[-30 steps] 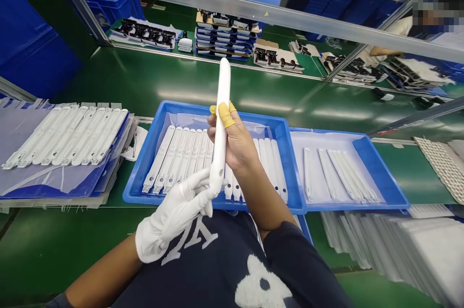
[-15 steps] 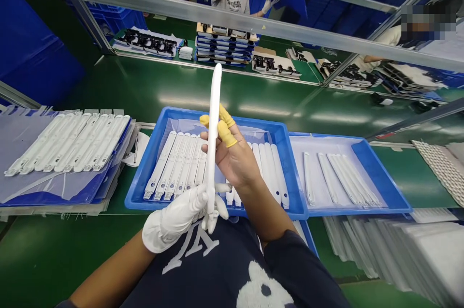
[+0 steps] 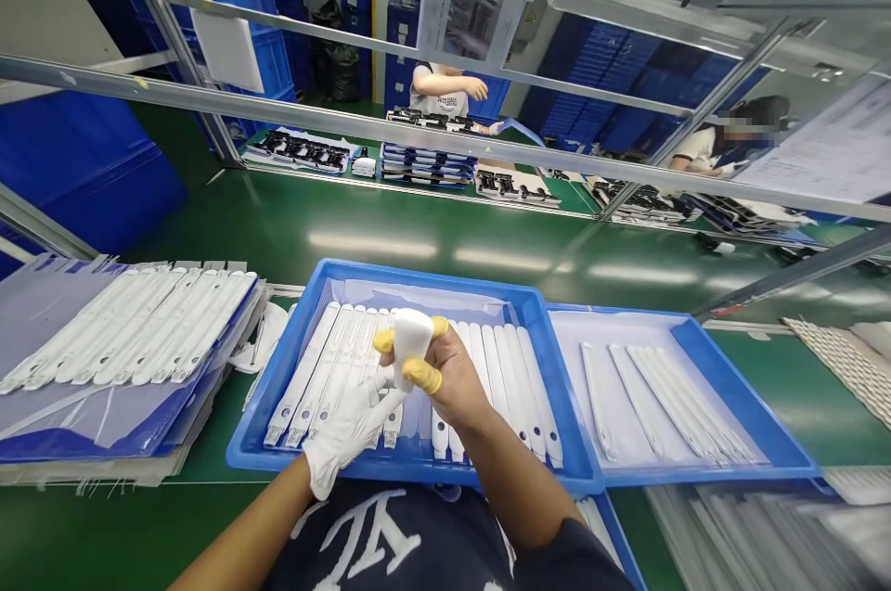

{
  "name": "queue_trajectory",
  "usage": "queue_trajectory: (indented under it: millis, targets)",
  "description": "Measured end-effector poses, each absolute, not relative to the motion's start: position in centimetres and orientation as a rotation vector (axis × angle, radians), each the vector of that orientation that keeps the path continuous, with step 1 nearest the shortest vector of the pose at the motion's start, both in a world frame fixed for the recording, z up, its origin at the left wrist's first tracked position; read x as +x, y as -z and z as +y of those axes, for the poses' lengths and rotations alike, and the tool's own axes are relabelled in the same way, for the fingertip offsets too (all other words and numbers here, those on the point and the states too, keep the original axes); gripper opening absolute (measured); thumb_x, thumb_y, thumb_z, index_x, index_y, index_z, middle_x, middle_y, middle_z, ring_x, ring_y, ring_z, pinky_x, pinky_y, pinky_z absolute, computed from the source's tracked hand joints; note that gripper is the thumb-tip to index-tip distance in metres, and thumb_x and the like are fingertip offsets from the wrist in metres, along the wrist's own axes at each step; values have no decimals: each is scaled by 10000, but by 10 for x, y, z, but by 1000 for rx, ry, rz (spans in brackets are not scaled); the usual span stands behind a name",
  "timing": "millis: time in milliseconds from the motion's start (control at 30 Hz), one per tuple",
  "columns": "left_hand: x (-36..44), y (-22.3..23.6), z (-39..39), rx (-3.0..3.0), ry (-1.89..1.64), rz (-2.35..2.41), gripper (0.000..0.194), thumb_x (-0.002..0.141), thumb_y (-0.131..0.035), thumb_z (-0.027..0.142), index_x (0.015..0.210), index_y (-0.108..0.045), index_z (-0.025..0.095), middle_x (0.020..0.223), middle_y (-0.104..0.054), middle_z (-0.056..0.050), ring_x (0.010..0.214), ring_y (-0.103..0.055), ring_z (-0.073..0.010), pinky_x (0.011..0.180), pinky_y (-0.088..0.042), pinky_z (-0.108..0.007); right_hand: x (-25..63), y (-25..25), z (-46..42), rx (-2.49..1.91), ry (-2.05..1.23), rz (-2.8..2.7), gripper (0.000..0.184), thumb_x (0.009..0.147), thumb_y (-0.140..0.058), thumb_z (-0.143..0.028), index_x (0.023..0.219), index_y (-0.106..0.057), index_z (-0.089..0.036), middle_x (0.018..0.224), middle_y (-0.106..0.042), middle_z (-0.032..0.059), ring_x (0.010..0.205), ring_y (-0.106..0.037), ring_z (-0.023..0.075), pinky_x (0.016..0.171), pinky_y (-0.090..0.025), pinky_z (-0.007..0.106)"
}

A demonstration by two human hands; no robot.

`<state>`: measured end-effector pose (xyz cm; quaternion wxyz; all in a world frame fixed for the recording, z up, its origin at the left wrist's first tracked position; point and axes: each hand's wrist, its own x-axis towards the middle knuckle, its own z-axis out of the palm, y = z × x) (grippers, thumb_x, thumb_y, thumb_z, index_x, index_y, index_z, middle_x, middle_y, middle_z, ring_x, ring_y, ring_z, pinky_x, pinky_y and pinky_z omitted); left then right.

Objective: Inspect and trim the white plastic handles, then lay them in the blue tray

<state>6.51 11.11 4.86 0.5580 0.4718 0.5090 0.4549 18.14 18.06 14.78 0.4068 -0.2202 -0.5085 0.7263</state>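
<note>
A long white plastic strip (image 3: 410, 348) is tilted end-on towards me above a blue tray, so it looks short. My right hand (image 3: 445, 378), with yellow finger cots on two fingers, grips it. My left hand (image 3: 352, 424), in a white glove, holds its lower part. Beneath both hands, the blue tray (image 3: 410, 470) holds a row of similar white strips (image 3: 327, 387) on clear film. The hands and forearms hide part of that row.
A second tray (image 3: 738, 387) to the right holds loose white strips. Stacked strips (image 3: 132, 327) lie on film-covered sheets to the left. Beyond a metal rail (image 3: 418, 136), a co-worker (image 3: 442, 90) stands behind stacked trays; another person (image 3: 703, 150) sits at the right.
The strip has tipped from nearly upright to pointing towards me. Both hands have moved closer together over the tray. The view has risen, showing more of the far side of the room.
</note>
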Motion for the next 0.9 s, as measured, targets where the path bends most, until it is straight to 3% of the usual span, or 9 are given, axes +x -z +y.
queue_trajectory:
  millis: [133,267,433,633,800,900]
  targets:
    - [67,-33,109,1275,-960,1354,476,969,-525,394,1398,-535,187,1308,-663,-141,1157,-649,-276,1058,-488,-490,178,-110,208,-1151,-1480,-1335,319,870,-677,-454,1101,-591,-252,1114,-732,51,951,-683,174,917,-525,382]
    - [71,-15,113,1511,-824,1449,491,929,-562,316,1404,-530,198,1504,-528,-158,1390,-495,-309,1196,-338,-529,184,-56,233,-1525,-1372,-1409,324,971,-554,-288,1275,-548,-176,1183,-691,100,1053,-662,199,949,-529,409]
    - [82,-4,129,1783,-613,1461,503,875,-647,227,1365,-567,140,1522,-505,-205,1444,-425,-372,1210,-296,-550,191,-20,233,-1809,-1213,-1707,372,967,-635,-333,1297,-592,-168,1325,-608,112,1132,-638,256,940,-559,477]
    - [89,1,137,1987,-339,1509,446,877,-692,206,1315,-626,154,1510,-519,-212,1459,-384,-429,1190,-276,-604,200,-21,229,-1948,-863,-2182,411,943,-658,-259,1339,-571,-187,1473,-493,122,1310,-516,313,1040,-489,537]
    - [97,4,132,2071,-126,1559,538,851,-715,206,1374,-598,160,1523,-507,-215,1459,-383,-416,1197,-262,-619,210,-22,221,-2046,-642,-2418,439,897,-670,-168,1320,-561,-124,1408,-508,161,1293,-491,323,997,-499,470]
    - [106,6,132,2058,-59,1613,573,900,-643,240,1450,-519,138,1477,-532,-258,1394,-453,-433,1129,-342,-647,204,-20,216,-2108,-562,-2464,411,922,-659,-212,1316,-561,-145,1374,-530,141,1225,-543,298,926,-541,444]
